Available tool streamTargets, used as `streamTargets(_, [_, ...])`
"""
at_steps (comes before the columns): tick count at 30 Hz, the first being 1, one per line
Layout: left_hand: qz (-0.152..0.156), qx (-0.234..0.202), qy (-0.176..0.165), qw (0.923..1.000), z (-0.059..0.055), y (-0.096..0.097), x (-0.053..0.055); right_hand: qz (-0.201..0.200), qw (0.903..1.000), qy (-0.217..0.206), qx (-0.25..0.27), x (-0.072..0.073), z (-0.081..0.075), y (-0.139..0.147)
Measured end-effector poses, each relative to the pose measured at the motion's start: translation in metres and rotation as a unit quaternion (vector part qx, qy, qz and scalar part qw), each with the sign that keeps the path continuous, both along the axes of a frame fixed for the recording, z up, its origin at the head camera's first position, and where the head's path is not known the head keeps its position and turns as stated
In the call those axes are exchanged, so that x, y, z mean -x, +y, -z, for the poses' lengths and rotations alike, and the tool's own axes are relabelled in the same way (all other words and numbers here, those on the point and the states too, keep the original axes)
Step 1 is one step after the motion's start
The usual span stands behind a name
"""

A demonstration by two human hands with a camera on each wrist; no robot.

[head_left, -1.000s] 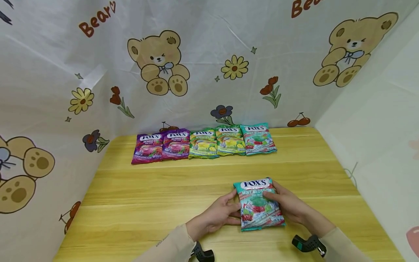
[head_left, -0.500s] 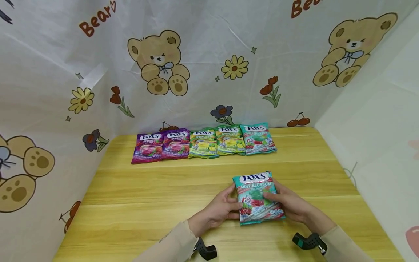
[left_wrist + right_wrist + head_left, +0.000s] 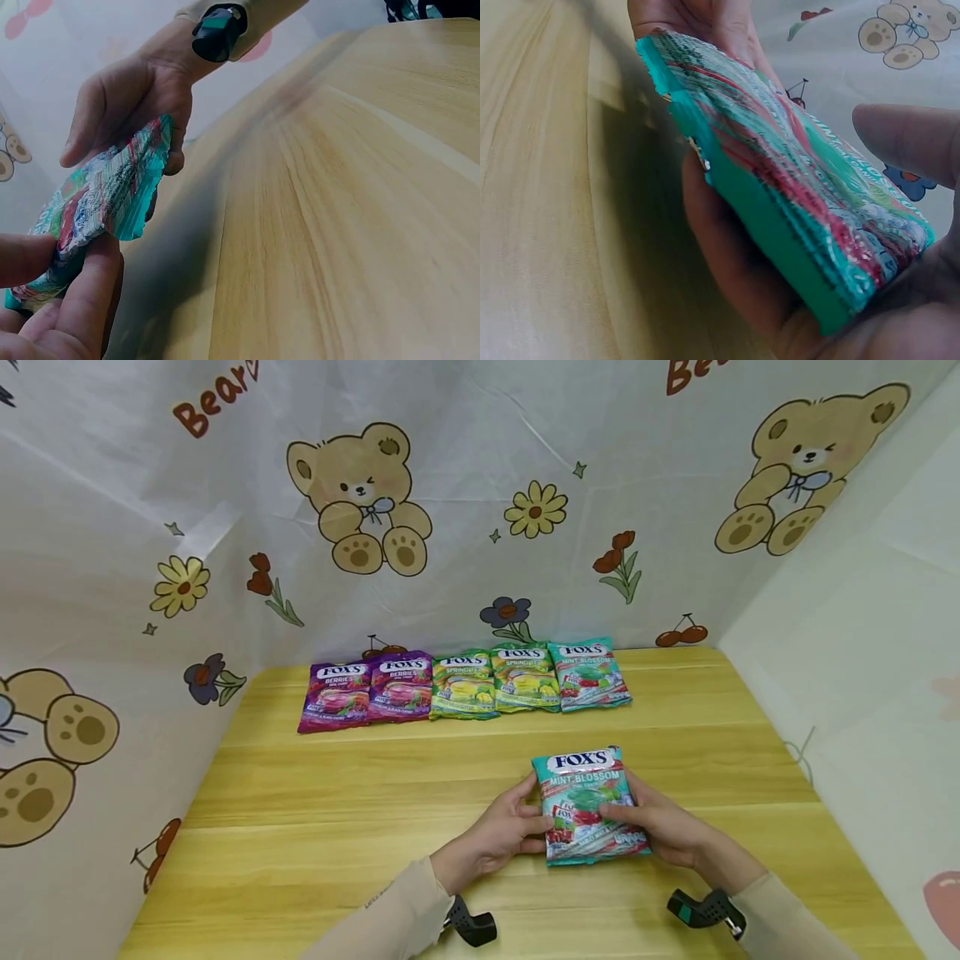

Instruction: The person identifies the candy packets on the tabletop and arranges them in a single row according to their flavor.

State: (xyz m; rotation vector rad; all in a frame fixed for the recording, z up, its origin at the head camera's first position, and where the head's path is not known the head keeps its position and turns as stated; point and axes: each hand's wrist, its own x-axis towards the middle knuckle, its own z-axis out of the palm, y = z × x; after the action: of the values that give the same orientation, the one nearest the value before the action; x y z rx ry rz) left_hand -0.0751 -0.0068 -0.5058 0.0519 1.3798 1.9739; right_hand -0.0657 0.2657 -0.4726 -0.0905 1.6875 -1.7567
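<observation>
Both hands hold a teal Fox's Mint Blossom candy bag (image 3: 588,806) in front of the person, its printed face turned up. My left hand (image 3: 498,831) grips the bag's left edge, thumb on the face and fingers beneath. On the opposite edge my right hand (image 3: 663,822) has its fingers under the bag and its thumb over the front. In the left wrist view the candy bag (image 3: 105,191) is tilted above the wood, casting a shadow below. The right wrist view shows the candy bag's (image 3: 780,180) teal bottom seam, with fingers curled under it.
Along the back of the wooden table (image 3: 337,827) lies a row of candy bags: two purple Berries bags (image 3: 402,689), two yellow-green Spring Tea bags (image 3: 527,681) and a teal Mint Blossom bag (image 3: 590,677) at the right end. A bear-print cloth (image 3: 450,510) hangs behind.
Both hands have moved the held candy bag slightly away from the person, toward the row. The left fingers have come further onto its edge. The bags at the back stay in place.
</observation>
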Motion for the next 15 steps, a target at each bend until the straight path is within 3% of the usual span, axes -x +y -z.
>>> streamTargets(15, [-0.008, 0.002, 0.006, 0.9999, -0.003, 0.003, 0.011, 0.037, 0.9989, 0.022, -0.017, 0.001, 0.001, 0.0])
